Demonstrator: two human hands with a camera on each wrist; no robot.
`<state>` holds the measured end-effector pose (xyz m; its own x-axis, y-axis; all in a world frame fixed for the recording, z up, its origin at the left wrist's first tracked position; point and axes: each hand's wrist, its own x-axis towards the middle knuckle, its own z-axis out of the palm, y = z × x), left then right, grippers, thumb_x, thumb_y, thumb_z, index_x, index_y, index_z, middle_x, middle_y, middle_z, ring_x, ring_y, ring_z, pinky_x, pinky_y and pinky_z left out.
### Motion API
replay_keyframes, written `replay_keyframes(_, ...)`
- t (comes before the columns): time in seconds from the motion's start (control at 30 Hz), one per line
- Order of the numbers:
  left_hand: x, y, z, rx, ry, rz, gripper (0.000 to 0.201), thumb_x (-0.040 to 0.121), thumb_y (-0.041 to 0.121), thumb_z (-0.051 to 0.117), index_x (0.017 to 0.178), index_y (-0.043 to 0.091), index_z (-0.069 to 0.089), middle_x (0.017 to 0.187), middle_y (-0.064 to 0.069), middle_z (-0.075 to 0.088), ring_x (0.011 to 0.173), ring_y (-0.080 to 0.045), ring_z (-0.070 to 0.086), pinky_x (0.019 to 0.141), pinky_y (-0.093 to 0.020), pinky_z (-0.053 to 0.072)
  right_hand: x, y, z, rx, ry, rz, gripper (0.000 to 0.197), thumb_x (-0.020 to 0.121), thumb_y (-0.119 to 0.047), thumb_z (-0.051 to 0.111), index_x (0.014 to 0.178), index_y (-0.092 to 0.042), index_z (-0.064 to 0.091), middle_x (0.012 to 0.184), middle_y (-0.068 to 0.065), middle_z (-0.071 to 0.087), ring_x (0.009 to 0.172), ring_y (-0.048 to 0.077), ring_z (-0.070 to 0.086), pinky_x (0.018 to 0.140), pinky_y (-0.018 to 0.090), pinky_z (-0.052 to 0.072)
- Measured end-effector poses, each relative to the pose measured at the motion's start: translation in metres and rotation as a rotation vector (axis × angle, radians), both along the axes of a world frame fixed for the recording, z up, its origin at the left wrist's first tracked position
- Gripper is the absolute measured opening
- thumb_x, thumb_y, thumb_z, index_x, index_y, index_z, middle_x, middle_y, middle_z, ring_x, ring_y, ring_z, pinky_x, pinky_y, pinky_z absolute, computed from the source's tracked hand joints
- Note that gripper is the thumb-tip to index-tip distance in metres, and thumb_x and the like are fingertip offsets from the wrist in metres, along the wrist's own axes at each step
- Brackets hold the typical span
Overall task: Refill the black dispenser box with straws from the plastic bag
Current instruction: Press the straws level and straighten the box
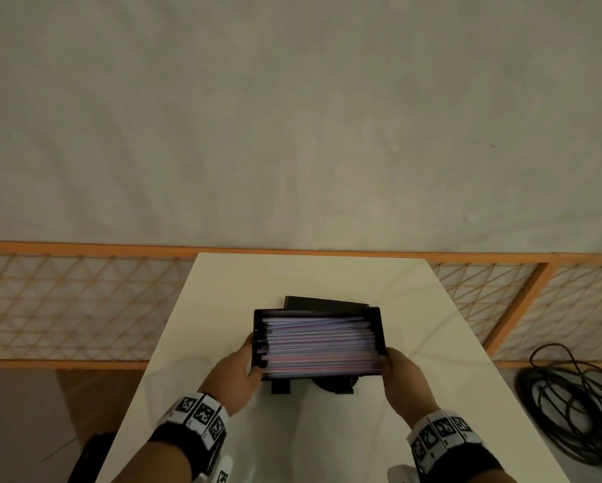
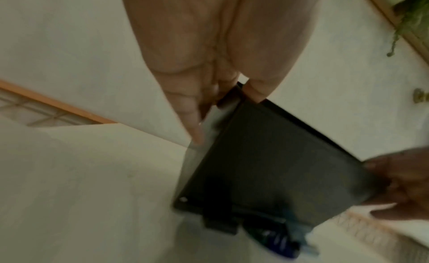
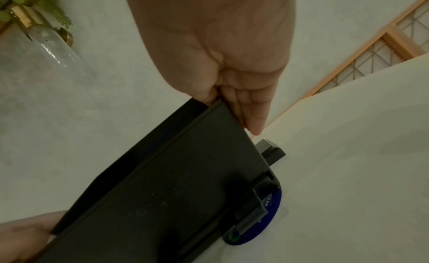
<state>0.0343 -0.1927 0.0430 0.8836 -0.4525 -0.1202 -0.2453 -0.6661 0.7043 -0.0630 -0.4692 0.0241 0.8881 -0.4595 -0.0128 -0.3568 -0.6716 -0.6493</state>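
The black dispenser box (image 1: 382,331) stands in the middle of the white table, open on top and packed with pale paper-wrapped straws (image 1: 318,346) lying crosswise. My left hand (image 1: 249,362) grips its left wall, thumb over the rim. My right hand (image 1: 395,369) grips the right wall the same way. In the left wrist view my left hand (image 2: 216,101) pinches the corner of the box (image 2: 267,166). In the right wrist view my right hand (image 3: 234,109) holds the box (image 3: 174,184) by its edge. No plastic bag is in view.
A black lid (image 1: 324,303) lies flat on the table (image 1: 292,273) just behind the box. A wooden lattice screen (image 1: 83,301) runs along the table's far end. Coiled black cables (image 1: 571,395) lie on the floor at the right.
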Motion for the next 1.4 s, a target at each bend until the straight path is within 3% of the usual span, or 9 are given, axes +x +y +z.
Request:
replay_keyframes(0.1, 0.004, -0.003, 0.009, -0.112, -0.012, 0.027, 0.050, 0.090, 0.004, 0.044, 0.135, 0.027, 0.045, 0.118, -0.001, 0.065, 0.103, -0.018, 0.061, 0.089, -0.029, 0.049, -0.001, 0.001, 0.024, -0.020, -0.089, -0.025, 0.023, 0.100, -0.016, 0.038, 0.087, -0.022, 0.056, 0.072, -0.012, 0.054, 0.076, 0.022, 0.058, 0.055, 0.019, 0.032)
replay_keyframes(0.23, 0.003, -0.001, 0.013, -0.252, 0.066, 0.059, 0.044, 0.087, 0.000, 0.043, 0.115, 0.032, 0.054, 0.104, 0.005, 0.067, 0.094, -0.015, 0.064, 0.085, -0.035, 0.054, -0.009, 0.006, 0.066, -0.029, -0.379, -0.033, 0.025, 0.101, -0.025, 0.036, 0.098, -0.032, 0.060, 0.082, -0.021, 0.060, 0.075, 0.000, 0.056, 0.064, 0.007, 0.035)
replay_keyframes(0.37, -0.007, -0.011, -0.001, -0.132, 0.159, 0.070, 0.036, 0.087, 0.002, 0.045, 0.115, 0.021, 0.058, 0.110, -0.006, 0.066, 0.102, -0.024, 0.062, 0.087, -0.035, 0.051, 0.000, 0.000, 0.057, -0.077, -0.203, -0.054, 0.028, 0.101, -0.026, 0.035, 0.084, -0.030, 0.057, 0.079, -0.010, 0.060, 0.081, 0.019, 0.062, 0.060, 0.024, 0.036)
replay_keyframes(0.5, -0.013, -0.017, 0.007, -0.189, 0.115, 0.060, 0.033, 0.089, 0.005, 0.045, 0.107, 0.029, 0.058, 0.098, 0.011, 0.064, 0.089, -0.006, 0.060, 0.071, -0.018, 0.046, -0.004, -0.010, 0.052, -0.050, -0.243, -0.093, 0.031, 0.101, -0.024, 0.036, 0.085, -0.026, 0.062, 0.078, -0.010, 0.062, 0.075, 0.013, 0.056, 0.067, 0.028, 0.041)
replay_keyframes(0.67, 0.000, -0.018, 0.024, -0.102, 0.097, 0.018, 0.020, 0.090, 0.007, 0.043, 0.093, 0.011, 0.062, 0.078, -0.001, 0.063, 0.064, -0.010, 0.056, 0.055, -0.021, 0.043, -0.002, -0.014, 0.033, -0.024, -0.128, -0.098, 0.038, 0.100, -0.022, 0.035, 0.073, -0.022, 0.063, 0.071, -0.009, 0.063, 0.070, 0.012, 0.059, 0.058, 0.023, 0.040)
replay_keyframes(0.93, 0.000, -0.011, 0.043, -0.119, -0.035, -0.044, 0.027, 0.090, 0.010, 0.046, 0.103, 0.029, 0.060, 0.080, 0.015, 0.062, 0.066, 0.004, 0.058, 0.054, -0.009, 0.040, -0.014, -0.013, 0.043, -0.007, -0.231, -0.131, 0.032, 0.099, -0.021, 0.039, 0.077, -0.025, 0.061, 0.068, -0.011, 0.061, 0.065, 0.007, 0.056, 0.055, 0.020, 0.037)
replay_keyframes(1.1, 0.000, -0.019, 0.027, 0.009, 0.086, -0.050, 0.017, 0.089, 0.012, 0.046, 0.100, 0.013, 0.059, 0.084, 0.000, 0.060, 0.084, -0.021, 0.061, 0.075, -0.037, 0.054, -0.007, -0.017, 0.017, 0.013, -0.049, -0.150, 0.037, 0.096, -0.012, 0.040, 0.063, -0.020, 0.056, 0.063, -0.005, 0.059, 0.062, 0.017, 0.055, 0.055, 0.025, 0.041)
replay_keyframes(1.2, -0.001, -0.019, 0.020, -0.029, 0.053, -0.028, 0.028, 0.088, 0.010, 0.047, 0.113, 0.020, 0.056, 0.098, 0.001, 0.064, 0.088, -0.016, 0.060, 0.073, -0.027, 0.050, -0.008, -0.019, 0.014, 0.038, -0.069, -0.157, 0.031, 0.097, -0.017, 0.041, 0.076, -0.021, 0.062, 0.070, -0.005, 0.063, 0.066, 0.016, 0.058, 0.056, 0.027, 0.042)
replay_keyframes(1.4, -0.002, -0.016, 0.017, -0.186, -0.080, -0.006, 0.060, 0.088, 0.001, 0.046, 0.141, 0.029, 0.039, 0.119, 0.009, 0.063, 0.107, -0.012, 0.060, 0.085, -0.022, 0.047, -0.018, -0.010, 0.007, 0.271, -0.261, -0.205, 0.017, 0.097, -0.020, 0.045, 0.104, -0.024, 0.060, 0.095, -0.004, 0.067, 0.091, 0.019, 0.065, 0.085, 0.044, 0.054)
